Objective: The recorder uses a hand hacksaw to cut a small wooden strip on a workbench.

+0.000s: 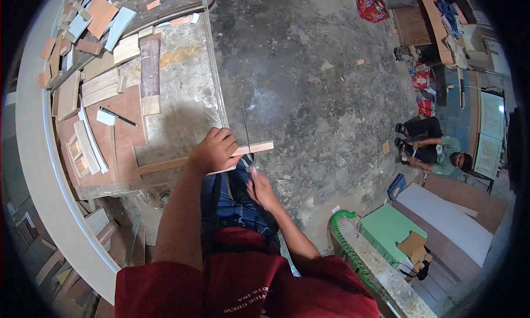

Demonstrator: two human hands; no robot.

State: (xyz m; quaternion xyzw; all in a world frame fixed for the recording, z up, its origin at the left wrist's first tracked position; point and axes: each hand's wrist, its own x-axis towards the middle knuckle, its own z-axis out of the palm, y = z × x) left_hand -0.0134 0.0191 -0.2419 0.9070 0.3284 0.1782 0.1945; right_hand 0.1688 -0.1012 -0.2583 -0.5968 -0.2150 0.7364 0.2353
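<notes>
Over on the left, offcuts [102, 10] crowd the far part of the counter [185, 88], and a dark pencil [118, 116] lies among the pieces nearer the person, well apart from the cut. The wooden strip [263, 147] lies across the counter's near corner, its right end jutting past the edge. The left hand [214, 151] is clamped on it close to that edge, a sensible place, I'd say, since the less strip hangs free, the less it should chatter. Next comes the thin blade [247, 131], probably a saw's, crossing the overhang just beside those knuckles (too near for my comfort; a little more room would be wise). The right hand [263, 191], blurred, stands apart from the left and seems closed around the blade's near end, though the grip itself is hard to make out. Long, light strokes square to the strip would likely serve best, easing off toward the finish so the end doesn't splinter. The jeans [234, 199] sit right below, so the legs would be better shifted aside.
</notes>
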